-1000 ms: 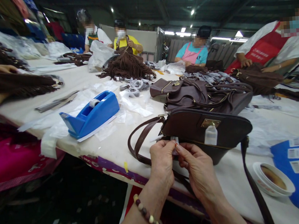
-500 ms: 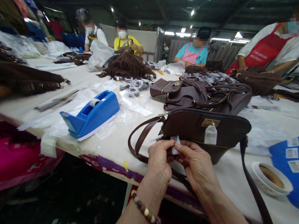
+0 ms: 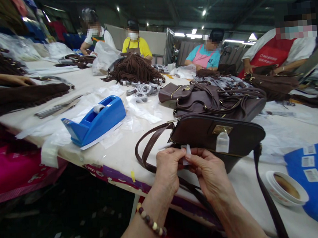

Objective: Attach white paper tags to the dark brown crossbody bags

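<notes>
Between my two hands, in front of the bag, is a small white piece of paper or tape (image 3: 186,154). My left hand (image 3: 168,166), with a beaded bracelet at the wrist, pinches its left side. My right hand (image 3: 209,170) pinches the other side, fingers curled, and the fingertips of both hands nearly meet. Just beyond stands a dark brown handbag (image 3: 196,134) with a gold clasp plate (image 3: 222,129) and a clear plastic tab (image 3: 222,143) over its front. Its looped strap (image 3: 147,143) lies to the left. What my inner fingers touch is partly hidden.
A blue tape dispenser (image 3: 98,120) stands left of my hands; another blue dispenser (image 3: 315,187) with barcode labels is at right, beside a white bowl (image 3: 287,189) of brown contents. More brown bags (image 3: 218,99) and brown tassels (image 3: 135,69) lie behind. Several co-workers stand around the table.
My hands stay at the same spot, still pinching the white piece. The view shifts slightly. At left, a co-worker's hand now shows on the brown material; the co-worker in yellow has lowered their hands.
</notes>
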The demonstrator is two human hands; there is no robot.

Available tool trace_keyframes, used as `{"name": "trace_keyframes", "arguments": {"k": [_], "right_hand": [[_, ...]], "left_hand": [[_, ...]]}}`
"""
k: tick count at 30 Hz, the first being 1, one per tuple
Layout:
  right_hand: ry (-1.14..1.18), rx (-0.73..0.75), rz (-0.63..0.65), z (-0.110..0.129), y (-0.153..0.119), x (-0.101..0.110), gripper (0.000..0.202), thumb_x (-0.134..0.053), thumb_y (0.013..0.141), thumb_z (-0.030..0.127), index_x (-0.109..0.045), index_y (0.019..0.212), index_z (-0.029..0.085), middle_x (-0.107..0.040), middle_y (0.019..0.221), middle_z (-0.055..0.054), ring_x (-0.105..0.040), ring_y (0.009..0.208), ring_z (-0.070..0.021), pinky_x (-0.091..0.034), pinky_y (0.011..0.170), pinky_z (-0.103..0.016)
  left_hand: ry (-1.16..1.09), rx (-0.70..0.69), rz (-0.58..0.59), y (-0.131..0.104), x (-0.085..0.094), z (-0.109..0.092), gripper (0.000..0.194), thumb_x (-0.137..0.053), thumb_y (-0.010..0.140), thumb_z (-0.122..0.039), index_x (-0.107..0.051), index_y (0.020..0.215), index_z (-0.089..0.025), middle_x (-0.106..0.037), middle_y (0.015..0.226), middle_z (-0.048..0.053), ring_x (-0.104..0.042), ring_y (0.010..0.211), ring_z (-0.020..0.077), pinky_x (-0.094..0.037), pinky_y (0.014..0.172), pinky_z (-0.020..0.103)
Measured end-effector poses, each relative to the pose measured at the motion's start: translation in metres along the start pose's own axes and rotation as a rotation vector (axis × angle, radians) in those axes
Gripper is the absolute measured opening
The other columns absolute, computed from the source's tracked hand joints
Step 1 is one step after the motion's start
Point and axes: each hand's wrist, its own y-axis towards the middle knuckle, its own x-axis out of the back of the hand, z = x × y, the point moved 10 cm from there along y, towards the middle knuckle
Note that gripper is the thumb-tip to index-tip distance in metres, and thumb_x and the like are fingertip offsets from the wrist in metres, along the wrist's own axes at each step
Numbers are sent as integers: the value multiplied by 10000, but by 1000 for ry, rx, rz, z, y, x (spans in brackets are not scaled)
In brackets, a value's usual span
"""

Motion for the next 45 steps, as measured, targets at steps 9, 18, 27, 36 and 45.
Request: {"name": "trace_keyframes", "arguments": {"k": [9, 18, 27, 36, 45], "right_hand": [[-120, 18, 52, 6, 7, -1, 217, -734, 430, 178, -616, 606, 131, -590, 478, 23, -497, 432, -101, -306, 400, -211], [-191, 97, 31, 13, 5, 0, 227, -744, 451, 225, -623, 619, 132, -565, 451, 42, -481, 416, -85, -301, 404, -199], [-218, 146, 88, 14, 5, -3, 217, -734, 475, 199, -617, 645, 132, -549, 456, 54, -485, 445, -80, -360, 439, -198], [-311, 260, 174, 18, -1, -7, 249, -711, 558, 249, -621, 767, 147, -592, 605, 21, -544, 556, -120, -449, 526, -244], [-791, 879, 28, 55, -39, -20, 162, -549, 758, 205, -660, 863, 154, -573, 673, -7, -493, 531, -106, -440, 508, -242]], "left_hand": [[30, -29, 29, 1, -1, 1, 160, -718, 485, -244, -618, 486, -118, -560, 452, 13, -472, 439, 93, -332, 470, 231], [50, -28, 8, 2, 0, -1, 141, -683, 498, -228, -594, 451, -129, -539, 438, 6, -449, 413, 87, -314, 448, 231], [69, -38, -17, 4, 1, -1, 135, -678, 480, -197, -571, 431, -130, -504, 399, -12, -412, 396, 73, -275, 439, 225], [68, -38, -28, 4, 0, -1, 150, -681, 480, -188, -553, 433, -126, -489, 377, -29, -387, 378, 57, -262, 427, 214], [-19, 79, 40, 4, -2, 8, 147, -684, 443, -191, -559, 493, -133, -545, 445, -12, -479, 418, 93, -371, 459, 231]]}}
